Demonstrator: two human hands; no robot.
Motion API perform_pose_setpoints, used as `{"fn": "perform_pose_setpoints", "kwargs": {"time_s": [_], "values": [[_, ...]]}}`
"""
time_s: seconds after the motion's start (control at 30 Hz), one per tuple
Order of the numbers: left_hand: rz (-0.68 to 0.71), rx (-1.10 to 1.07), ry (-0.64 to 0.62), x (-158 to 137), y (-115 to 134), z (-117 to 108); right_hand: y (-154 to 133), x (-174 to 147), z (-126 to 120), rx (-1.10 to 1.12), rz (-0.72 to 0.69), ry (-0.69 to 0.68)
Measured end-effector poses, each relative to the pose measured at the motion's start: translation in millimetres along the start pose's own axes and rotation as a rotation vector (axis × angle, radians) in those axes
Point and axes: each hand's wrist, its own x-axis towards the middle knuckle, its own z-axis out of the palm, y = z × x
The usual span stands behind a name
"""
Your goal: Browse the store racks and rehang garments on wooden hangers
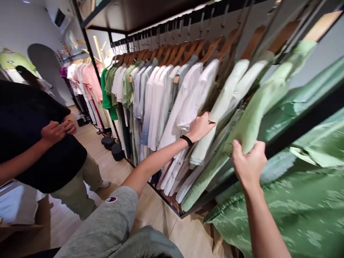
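The right hand [249,161] grips the sleeve of a green shirt [254,114] rising above it, while the left hand [201,127] seems closed on the cuff of a pale shirt [228,93] just beside it. Judging by this, these two are parted but not unhooked: both hang above the hands, and the white shirts [154,104] past the left hand remain bunched, unparted.

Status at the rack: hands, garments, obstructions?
Left hand at pale sleeve hem, grip unclear. Right hand gripping light green sleeve, garment on hanger. Black rack bar close beside right hand.
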Motion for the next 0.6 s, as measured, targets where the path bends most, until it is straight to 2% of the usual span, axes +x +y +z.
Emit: {"fn": "perform_pose_setpoints", "kwargs": {"time_s": [0.17,0.23,0.4,0.6], "values": [[-0.061,0.055,0.045,5,-12,-19,4,3,6,-0.062,0.086,-0.008],[-0.064,0.048,0.024,5,-15,-22,3,3,9,-0.067,0.096,-0.011],[0.032,-0.008,-0.112,4,-24,-23,-4,4,12,-0.063,0.081,-0.035],[0.101,-0.029,-0.107,-3,-34,-25,-2,9,9,-0.080,0.067,-0.079]]}}
